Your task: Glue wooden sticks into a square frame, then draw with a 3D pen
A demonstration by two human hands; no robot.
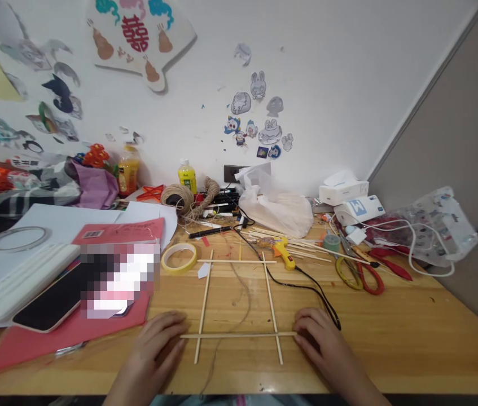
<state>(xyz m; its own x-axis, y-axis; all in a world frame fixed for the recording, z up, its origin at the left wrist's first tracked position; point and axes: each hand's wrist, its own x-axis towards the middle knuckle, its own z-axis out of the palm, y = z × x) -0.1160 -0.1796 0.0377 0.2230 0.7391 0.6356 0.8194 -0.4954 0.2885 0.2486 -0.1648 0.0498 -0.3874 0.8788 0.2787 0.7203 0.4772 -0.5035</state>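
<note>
Four thin wooden sticks lie on the table as a square frame with their ends crossing. My left hand (157,345) pinches the left end of the near stick (239,336), and my right hand (320,339) has its fingertips closed on the right end. This near stick rests across the left side stick (204,301) and the right side stick (271,301). At the back, the far stick (236,261) crosses both side sticks. A thin string (248,299) runs through the frame. Behind its right corner lies a yellow hot glue gun (283,252) with a black cord.
Left of the frame are a roll of yellow tape (179,268), a dark phone (56,296) and a red folder (132,324). To the right lie scissors (369,279) and loose sticks (306,251). Twine (177,198), bottles and a plastic bag (281,211) stand along the wall.
</note>
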